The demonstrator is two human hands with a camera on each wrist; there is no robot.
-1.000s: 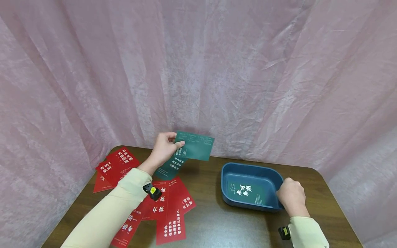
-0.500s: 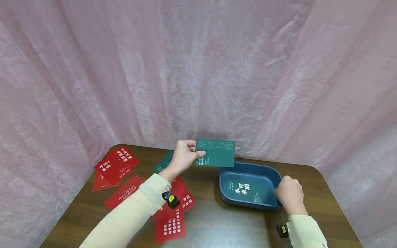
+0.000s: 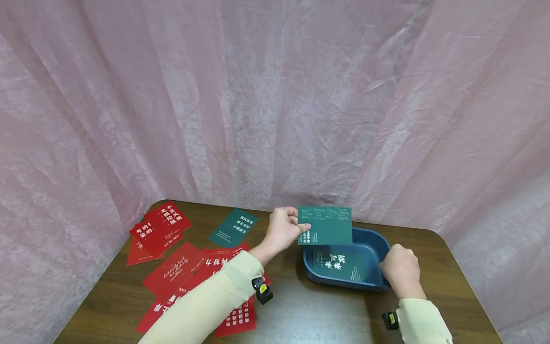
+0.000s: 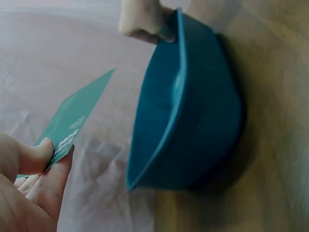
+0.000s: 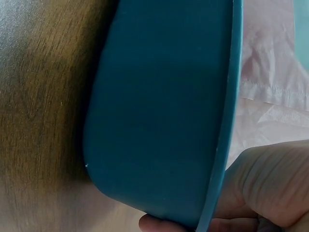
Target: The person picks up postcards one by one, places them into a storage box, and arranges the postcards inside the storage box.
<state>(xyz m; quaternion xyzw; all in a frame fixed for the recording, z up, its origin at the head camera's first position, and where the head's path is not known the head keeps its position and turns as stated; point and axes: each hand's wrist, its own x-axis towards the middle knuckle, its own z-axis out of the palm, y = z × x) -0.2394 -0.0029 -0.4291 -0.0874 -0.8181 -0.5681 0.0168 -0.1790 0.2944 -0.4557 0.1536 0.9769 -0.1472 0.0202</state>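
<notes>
My left hand (image 3: 283,230) pinches a green card (image 3: 328,224) by its left edge, thumb on the printed face. In the head view the card overlaps the back left of a blue plastic bin (image 3: 373,241); the left wrist view has the card (image 4: 77,108) apart from the bin (image 4: 212,106), above its rim. Another green card (image 3: 358,270) with white characters lies on the bin's floor. At the bin's right end my right hand (image 3: 401,268) grips the rim, and in the right wrist view fingers (image 5: 161,224) show against the outer wall.
One more green card (image 3: 234,228) lies on the wooden table (image 3: 296,313) at back left. Several red cards (image 3: 172,267) overlap across the left side, some hidden under my left sleeve (image 3: 206,301). A pink curtain (image 3: 275,105) hangs behind the table.
My left hand has carried the green card rightward and down, from over the table's left side to the bin. The green card left on the table now shows fully. My right hand stays at the rim.
</notes>
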